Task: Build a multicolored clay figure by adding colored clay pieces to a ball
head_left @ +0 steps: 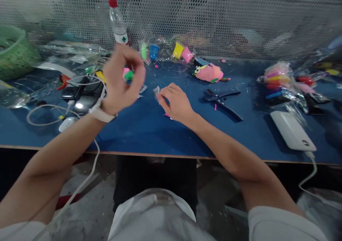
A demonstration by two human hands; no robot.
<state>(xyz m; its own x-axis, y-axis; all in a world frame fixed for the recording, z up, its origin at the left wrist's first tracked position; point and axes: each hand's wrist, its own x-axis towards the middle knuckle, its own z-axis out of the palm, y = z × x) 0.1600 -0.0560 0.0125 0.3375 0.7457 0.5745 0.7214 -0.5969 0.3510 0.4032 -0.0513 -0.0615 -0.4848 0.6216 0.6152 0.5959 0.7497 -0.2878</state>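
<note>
My left hand point(121, 78) is raised above the table, smeared by motion. Its thumb and forefinger curve round until the tips meet in a pinch; whatever may be between them is too blurred to see. Behind that ring of fingers lie green and pink clay pieces point(128, 75). Low over the tabletop, my right hand point(175, 102) has thumb and fingers closed at the edge of a small clear plastic wrapper point(156, 90). A bit of pink shows beneath this hand, mostly hidden. To its right rest black-handled pliers point(223, 103) and a pink clay figure with eyes point(209, 72).
A red-capped bottle point(117, 23) stands by the perforated metal screen point(213, 16). Small coloured tubs point(154, 52) line the back. Cables and a black device point(84, 96) occupy the left, near a green basket point(18, 55). Bagged clay point(278, 80) and a white power bank point(292, 130) lie right.
</note>
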